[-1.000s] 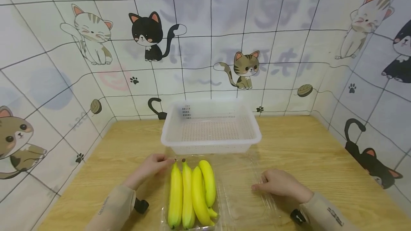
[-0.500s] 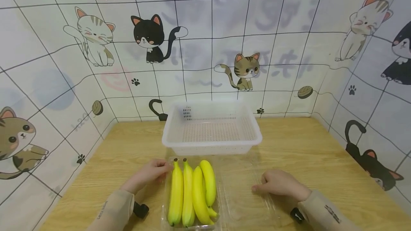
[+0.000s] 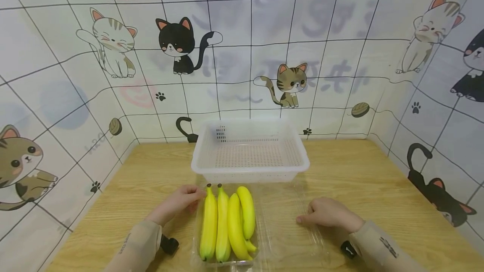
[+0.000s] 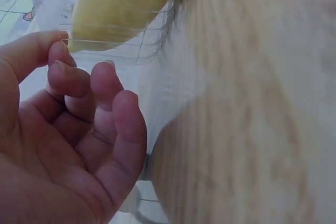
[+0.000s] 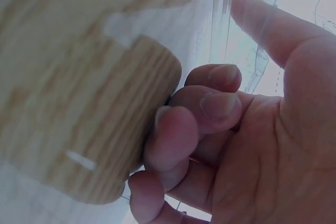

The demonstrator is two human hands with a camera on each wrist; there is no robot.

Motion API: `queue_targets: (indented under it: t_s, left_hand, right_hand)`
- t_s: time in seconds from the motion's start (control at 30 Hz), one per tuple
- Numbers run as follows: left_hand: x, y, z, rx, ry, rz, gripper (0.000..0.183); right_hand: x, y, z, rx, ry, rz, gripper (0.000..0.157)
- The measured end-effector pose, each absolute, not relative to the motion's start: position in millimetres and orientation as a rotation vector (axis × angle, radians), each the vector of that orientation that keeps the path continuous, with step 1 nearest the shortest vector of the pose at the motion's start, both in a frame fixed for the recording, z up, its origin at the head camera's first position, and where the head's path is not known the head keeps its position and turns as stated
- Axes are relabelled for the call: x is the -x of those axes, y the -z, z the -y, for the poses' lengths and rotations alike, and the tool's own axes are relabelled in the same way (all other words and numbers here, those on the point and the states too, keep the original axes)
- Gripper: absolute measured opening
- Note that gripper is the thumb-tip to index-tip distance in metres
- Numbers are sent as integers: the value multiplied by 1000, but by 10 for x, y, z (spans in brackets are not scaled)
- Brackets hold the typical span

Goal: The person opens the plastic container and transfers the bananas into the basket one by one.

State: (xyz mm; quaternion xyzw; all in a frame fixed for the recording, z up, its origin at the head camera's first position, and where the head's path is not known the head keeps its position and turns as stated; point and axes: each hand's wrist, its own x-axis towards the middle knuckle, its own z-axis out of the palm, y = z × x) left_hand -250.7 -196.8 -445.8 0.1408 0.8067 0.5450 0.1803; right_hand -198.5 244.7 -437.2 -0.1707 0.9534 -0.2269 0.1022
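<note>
Several yellow bananas (image 3: 209, 230) lie side by side in the left half of an opened clear plastic clamshell box (image 3: 196, 259). Its lid (image 3: 285, 226) is folded out flat to the right. My left hand (image 3: 183, 202) pinches the box's upper left edge between thumb and index finger, beside a banana stem. In the left wrist view, the other fingers curl loosely below the clear wall (image 4: 139, 51). At the lid's right edge, my right hand (image 3: 329, 213) grips with the thumb on the lid side and fingers curled, as the right wrist view shows near the clear edge (image 5: 223, 19).
A white perforated plastic basket (image 3: 249, 175) stands just behind the clamshell box, against the tiled-pattern wall (image 3: 234, 91) with cartoon cats. Bare wooden tabletop (image 3: 344, 167) extends on both sides. Side walls close in the table at left and right.
The bananas and the box have slid slightly away from me, toward the basket. Both hands keep their places at the box's edges, with only small shifts.
</note>
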Motion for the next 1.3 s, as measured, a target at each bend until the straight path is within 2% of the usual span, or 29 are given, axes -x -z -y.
queue_targets:
  t_s: [0.47,1.3]
  left_hand:
    - [2513,4474,1940,-352,-1619,-2217,30]
    - [2505,4567,1940,-331,-1722,-2126,28]
  right_hand:
    - [1978,4303,-2433,429,662,-2783,52]
    - [1963,4317,-2397,354,567,-2845,54]
